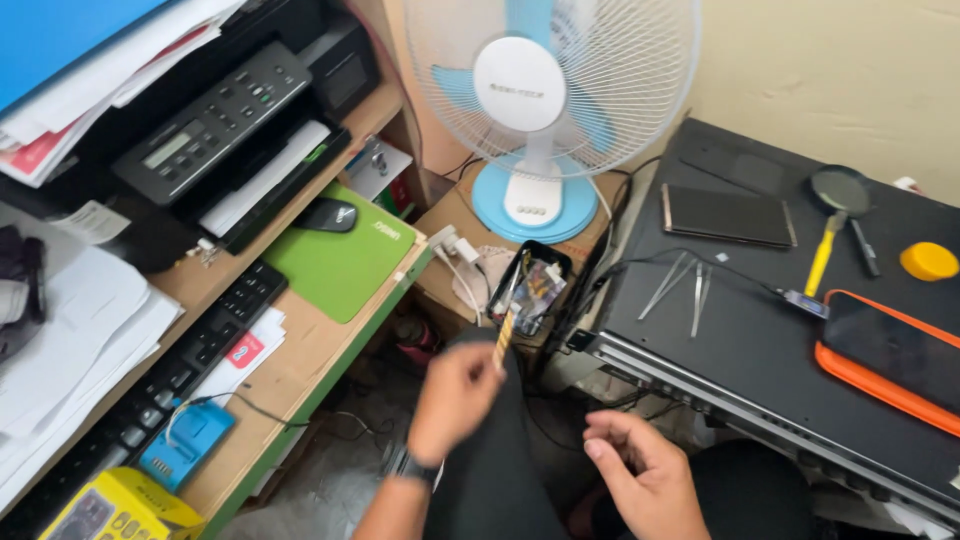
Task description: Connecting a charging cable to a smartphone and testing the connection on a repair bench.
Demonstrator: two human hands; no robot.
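My left hand (452, 396) is raised over my lap, its fingers closed on a thin striped stick-like tool (503, 338) that points up toward a small black tray of parts (528, 284). A dark watch band sits on that wrist. My right hand (640, 468) hovers lower, palm up, fingers loosely curled, holding nothing. On the black work surface (740, 330) to the right lie metal tweezers (685, 285), a dark phone (725, 215), a phone in an orange case (890, 360) and a yellow-handled magnifier (835, 215).
A white and blue desk fan (545, 100) stands on a cardboard box behind the tray. To the left, a wooden desk carries a black printer (215, 125), green mouse pad (340, 250), mouse, keyboard (190, 365), papers and a yellow box. A yellow round lid (928, 261) lies far right.
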